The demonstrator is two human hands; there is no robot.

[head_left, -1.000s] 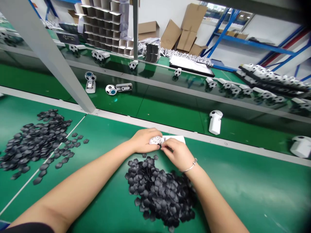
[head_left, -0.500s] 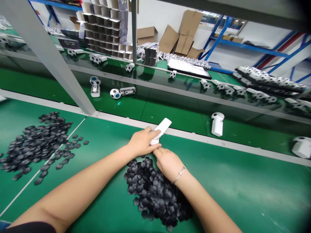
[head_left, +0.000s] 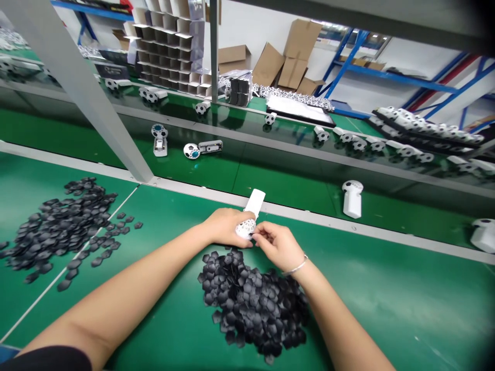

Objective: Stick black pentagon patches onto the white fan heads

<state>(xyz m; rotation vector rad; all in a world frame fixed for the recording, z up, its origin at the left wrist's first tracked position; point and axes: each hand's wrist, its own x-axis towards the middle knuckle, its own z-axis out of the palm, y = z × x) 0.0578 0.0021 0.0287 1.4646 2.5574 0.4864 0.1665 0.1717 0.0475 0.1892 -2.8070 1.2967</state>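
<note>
My left hand [head_left: 228, 226] is closed around the round end of a white football-shaped device [head_left: 246, 228]. Its flat white handle [head_left: 255, 201] points away, over the metal rail. The ball end has a lattice of openings. My right hand [head_left: 279, 242], with a bracelet at the wrist, pinches a small black pentagon piece [head_left: 253, 234] against the ball's right edge; fingertips cover most of it. Just below both hands lies a heap of black pentagon pieces [head_left: 251, 299] on the green table [head_left: 162, 330].
Another heap of black pieces [head_left: 65, 226] lies at the left. Beyond the metal rail [head_left: 320, 215], a green conveyor [head_left: 278, 180] carries several football devices [head_left: 352, 198]. A slanted metal post [head_left: 88, 98] rises at the left. Behind stand stacked box dividers [head_left: 166, 56] and cardboard boxes [head_left: 297, 51].
The device has turned so its handle points more straight away. My right hand has shifted right and now pinches at the ball's edge. Devices on the near conveyor moved right, those behind left.
</note>
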